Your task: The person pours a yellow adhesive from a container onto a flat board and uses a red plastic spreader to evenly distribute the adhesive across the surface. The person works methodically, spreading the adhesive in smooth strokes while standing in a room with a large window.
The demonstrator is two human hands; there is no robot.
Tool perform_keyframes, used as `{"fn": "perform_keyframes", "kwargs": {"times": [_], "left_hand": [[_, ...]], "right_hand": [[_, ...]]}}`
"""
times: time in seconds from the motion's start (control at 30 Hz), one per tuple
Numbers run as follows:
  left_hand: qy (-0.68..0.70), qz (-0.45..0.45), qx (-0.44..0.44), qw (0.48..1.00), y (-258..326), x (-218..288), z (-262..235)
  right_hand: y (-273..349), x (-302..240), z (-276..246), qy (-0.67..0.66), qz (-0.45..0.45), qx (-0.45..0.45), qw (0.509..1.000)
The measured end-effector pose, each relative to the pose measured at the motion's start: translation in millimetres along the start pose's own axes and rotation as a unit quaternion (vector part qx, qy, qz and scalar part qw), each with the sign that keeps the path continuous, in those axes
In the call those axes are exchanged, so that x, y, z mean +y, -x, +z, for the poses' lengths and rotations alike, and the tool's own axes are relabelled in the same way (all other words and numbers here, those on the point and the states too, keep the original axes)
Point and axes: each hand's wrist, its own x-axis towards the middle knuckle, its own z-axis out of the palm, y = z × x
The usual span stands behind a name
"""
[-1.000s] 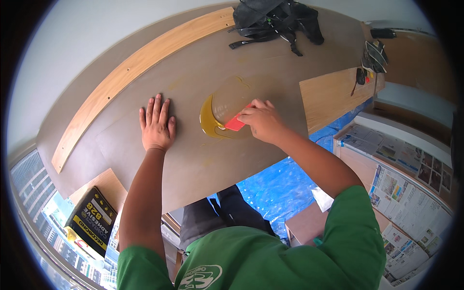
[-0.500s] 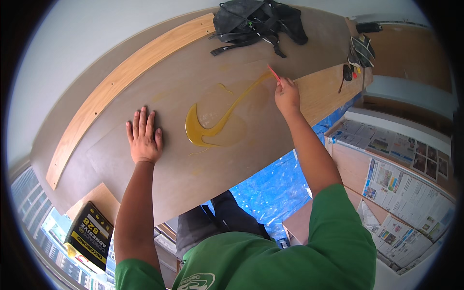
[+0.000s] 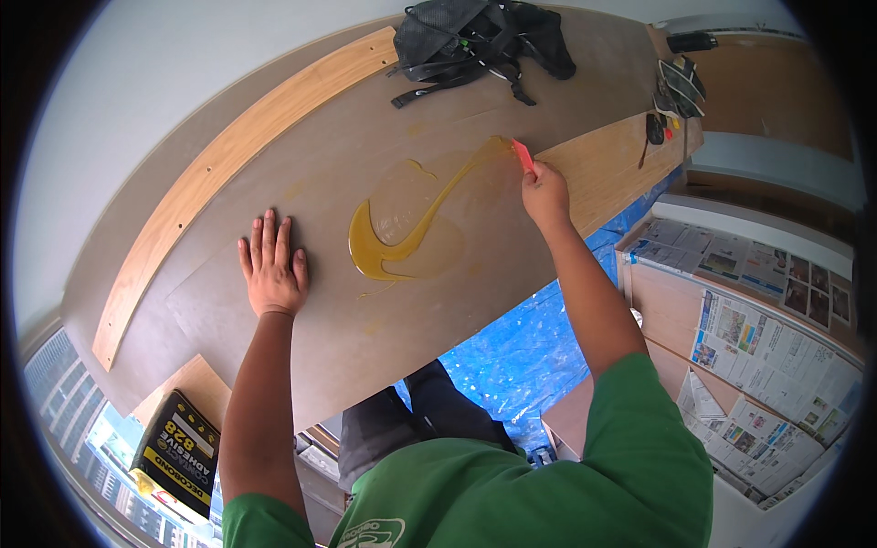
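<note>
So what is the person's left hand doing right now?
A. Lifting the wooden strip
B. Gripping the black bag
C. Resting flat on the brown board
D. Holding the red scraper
C: the left hand lies palm down, fingers spread, on the brown board, beside the yellow glue; the right hand has the red scraper.

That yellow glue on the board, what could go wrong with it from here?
1. The glue lies in a thick pool with only one thin streak drawn out toward the red spreader in the right hand, so the coat may end up uneven.
2. The left hand rests flat on the board beside the pool and could get smeared.
3. The black bag lies on the same board, where spreading glue might reach it.
</note>
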Motion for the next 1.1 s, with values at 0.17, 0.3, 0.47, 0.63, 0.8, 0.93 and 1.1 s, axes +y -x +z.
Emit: {"fn": "perform_keyframes", "kwargs": {"times": [0.17,0.3,0.47,0.63,0.8,0.93,1.1], "left_hand": [[-0.001,-0.008,-0.005,1.0,3,-4,1],[0.002,-0.004,0.0,1.0,2,-3,0],[-0.002,0.0,-0.001,1.0,0,-1,0],[-0.009,-0.005,-0.008,1.0,1,-2,-2],[-0.009,-0.002,-0.004,1.0,2,-3,-1],[-0.004,-0.001,0.0,1.0,2,-3,-1],[0.002,-0.001,-0.006,1.0,1,-2,-3]], "right_hand": [[14,-43,2,-0.091,-0.087,-0.053,0.991],[-19,-23,-14,-0.005,0.009,-0.001,1.0],[-49,1,-1,0.03,0.004,0.044,0.999],[-60,-5,6,0.049,0.028,0.05,0.997],[-63,-7,8,0.073,0.034,0.045,0.996],[-63,-9,9,0.061,0.038,0.048,0.996],[-62,-13,8,0.071,0.033,0.04,0.996]]}}
